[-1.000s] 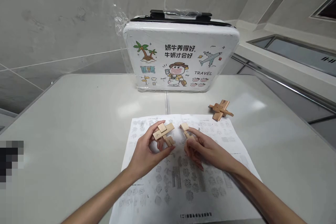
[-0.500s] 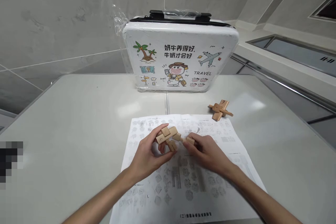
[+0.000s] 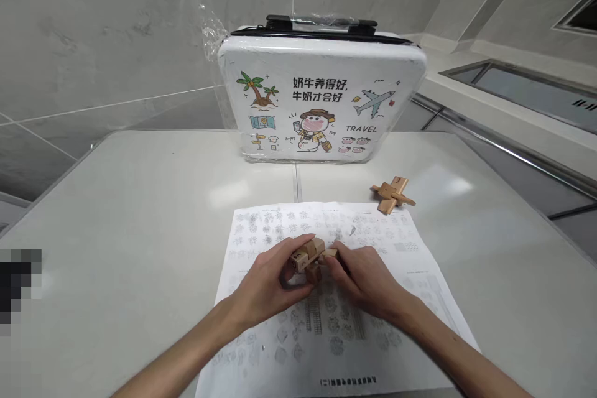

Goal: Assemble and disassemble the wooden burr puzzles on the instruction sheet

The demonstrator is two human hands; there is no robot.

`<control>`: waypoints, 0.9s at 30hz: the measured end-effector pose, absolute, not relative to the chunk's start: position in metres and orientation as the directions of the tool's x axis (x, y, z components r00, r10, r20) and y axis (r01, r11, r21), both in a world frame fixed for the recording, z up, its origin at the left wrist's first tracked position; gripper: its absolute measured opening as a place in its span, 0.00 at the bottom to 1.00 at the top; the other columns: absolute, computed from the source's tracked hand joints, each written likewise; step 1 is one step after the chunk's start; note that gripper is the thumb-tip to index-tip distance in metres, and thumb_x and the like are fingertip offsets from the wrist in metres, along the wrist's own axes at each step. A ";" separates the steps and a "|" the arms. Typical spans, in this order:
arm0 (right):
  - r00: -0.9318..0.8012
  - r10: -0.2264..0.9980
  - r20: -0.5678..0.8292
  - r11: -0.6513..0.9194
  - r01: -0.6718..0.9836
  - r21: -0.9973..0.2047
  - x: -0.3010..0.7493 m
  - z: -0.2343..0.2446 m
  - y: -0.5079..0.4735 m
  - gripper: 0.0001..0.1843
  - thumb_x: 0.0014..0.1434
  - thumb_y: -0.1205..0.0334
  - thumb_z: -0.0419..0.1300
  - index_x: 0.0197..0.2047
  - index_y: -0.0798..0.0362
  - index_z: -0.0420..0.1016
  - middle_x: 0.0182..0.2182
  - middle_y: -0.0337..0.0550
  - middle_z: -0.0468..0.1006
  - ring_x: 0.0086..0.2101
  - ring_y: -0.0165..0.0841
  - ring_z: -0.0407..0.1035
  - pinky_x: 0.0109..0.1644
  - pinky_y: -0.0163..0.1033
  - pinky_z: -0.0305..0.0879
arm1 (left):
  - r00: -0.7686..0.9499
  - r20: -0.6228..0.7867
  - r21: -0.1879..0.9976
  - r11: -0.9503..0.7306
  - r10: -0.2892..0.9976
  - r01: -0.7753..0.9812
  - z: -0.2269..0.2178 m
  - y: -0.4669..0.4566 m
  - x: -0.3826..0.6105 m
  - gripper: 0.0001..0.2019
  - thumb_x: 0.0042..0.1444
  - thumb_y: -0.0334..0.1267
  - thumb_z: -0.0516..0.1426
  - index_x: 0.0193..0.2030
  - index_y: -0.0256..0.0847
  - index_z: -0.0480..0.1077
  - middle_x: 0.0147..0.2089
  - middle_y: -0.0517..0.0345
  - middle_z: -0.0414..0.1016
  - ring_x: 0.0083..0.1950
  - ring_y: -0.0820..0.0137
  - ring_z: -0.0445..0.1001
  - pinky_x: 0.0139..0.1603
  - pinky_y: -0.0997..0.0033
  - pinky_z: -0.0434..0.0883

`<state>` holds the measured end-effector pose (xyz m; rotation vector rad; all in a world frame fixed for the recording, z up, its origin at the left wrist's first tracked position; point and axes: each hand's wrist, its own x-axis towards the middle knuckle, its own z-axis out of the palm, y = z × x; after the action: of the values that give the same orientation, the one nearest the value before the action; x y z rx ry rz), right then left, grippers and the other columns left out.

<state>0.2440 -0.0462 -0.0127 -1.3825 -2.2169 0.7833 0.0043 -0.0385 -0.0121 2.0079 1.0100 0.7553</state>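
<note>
A small wooden interlocking puzzle of notched light-brown blocks is held just above a printed instruction sheet. My left hand is closed round its left side. My right hand pinches a wooden piece that presses into the puzzle's right side. Both hands meet at the middle of the sheet. My fingers hide the lower blocks of the puzzle.
A second assembled wooden cross puzzle lies on the white table, right of the sheet's top corner. A white illustrated suitcase in plastic wrap stands at the back against the grey wall. A ledge runs along the right.
My right hand brought its separate wooden piece leftward into the puzzle in my left hand. Both hands dropped slightly toward me, and the puzzle turned in my left hand.
</note>
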 end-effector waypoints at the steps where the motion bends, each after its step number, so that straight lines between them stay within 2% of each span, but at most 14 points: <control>1: -0.413 0.908 0.066 0.358 0.686 -0.634 0.243 -0.014 -0.047 0.17 0.78 0.53 0.45 0.36 0.47 0.60 0.21 0.35 0.69 0.19 0.32 0.60 0.27 0.36 0.48 | 0.510 0.179 0.818 -0.415 0.842 0.399 -0.013 -0.038 0.004 0.38 0.59 0.30 0.65 0.72 0.60 0.60 0.54 0.60 0.78 0.38 0.72 0.76 0.40 0.71 0.76; 3: -0.401 0.910 0.101 0.378 0.706 -0.599 0.240 -0.017 -0.049 0.16 0.77 0.54 0.45 0.36 0.48 0.61 0.21 0.35 0.71 0.19 0.32 0.62 0.27 0.36 0.48 | 0.503 0.207 0.804 -0.439 0.839 0.401 -0.013 -0.038 0.005 0.38 0.58 0.30 0.66 0.72 0.59 0.60 0.53 0.60 0.78 0.40 0.71 0.76 0.41 0.71 0.76; 6: -0.397 0.906 0.146 0.407 0.723 -0.559 0.237 -0.019 -0.051 0.16 0.77 0.55 0.46 0.36 0.48 0.61 0.20 0.36 0.72 0.19 0.33 0.63 0.27 0.36 0.48 | 0.490 0.245 0.783 -0.469 0.836 0.408 -0.012 -0.037 0.006 0.37 0.58 0.31 0.67 0.71 0.57 0.62 0.48 0.61 0.78 0.37 0.72 0.74 0.40 0.71 0.75; 12: -0.403 0.894 0.194 0.441 0.720 -0.536 0.235 -0.020 -0.051 0.14 0.77 0.56 0.47 0.37 0.49 0.63 0.20 0.37 0.74 0.18 0.33 0.65 0.27 0.36 0.47 | 0.499 0.274 0.772 -0.498 0.822 0.396 -0.007 -0.035 0.007 0.36 0.57 0.30 0.69 0.70 0.54 0.64 0.44 0.62 0.75 0.37 0.72 0.74 0.40 0.71 0.75; 15: -0.412 0.887 0.208 0.455 0.704 -0.546 0.235 -0.018 -0.052 0.13 0.76 0.57 0.48 0.37 0.49 0.63 0.20 0.36 0.74 0.18 0.32 0.64 0.27 0.36 0.47 | 0.506 0.278 0.775 -0.502 0.816 0.384 -0.006 -0.035 0.007 0.36 0.57 0.31 0.69 0.70 0.56 0.65 0.46 0.60 0.74 0.41 0.70 0.75 0.41 0.70 0.75; 21: -0.474 0.842 0.258 0.524 0.604 -0.600 0.233 -0.014 -0.054 0.08 0.75 0.59 0.50 0.42 0.50 0.66 0.22 0.35 0.74 0.19 0.31 0.64 0.28 0.35 0.48 | 0.521 0.260 0.789 -0.490 0.813 0.370 -0.007 -0.035 0.008 0.35 0.60 0.33 0.69 0.71 0.61 0.65 0.59 0.55 0.68 0.48 0.68 0.76 0.45 0.67 0.78; 24: -0.482 0.823 0.299 0.554 0.567 -0.609 0.234 -0.013 -0.054 0.07 0.75 0.60 0.51 0.43 0.50 0.66 0.22 0.34 0.74 0.19 0.31 0.64 0.29 0.35 0.49 | 0.530 0.253 0.799 -0.483 0.809 0.357 -0.007 -0.035 0.009 0.34 0.61 0.35 0.69 0.71 0.61 0.65 0.59 0.55 0.71 0.51 0.66 0.77 0.47 0.67 0.78; 27: -0.487 0.811 0.325 0.570 0.532 -0.626 0.236 -0.012 -0.053 0.10 0.75 0.59 0.51 0.40 0.49 0.64 0.21 0.34 0.71 0.19 0.30 0.62 0.28 0.35 0.48 | 0.531 0.253 0.810 -0.477 0.809 0.340 -0.005 -0.034 0.008 0.35 0.60 0.35 0.69 0.71 0.59 0.65 0.55 0.57 0.74 0.51 0.66 0.77 0.48 0.66 0.78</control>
<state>0.2365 -0.0531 -0.0123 -1.0683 -2.2010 0.6029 0.0085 -0.0343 -0.0053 2.0500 0.9292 0.8322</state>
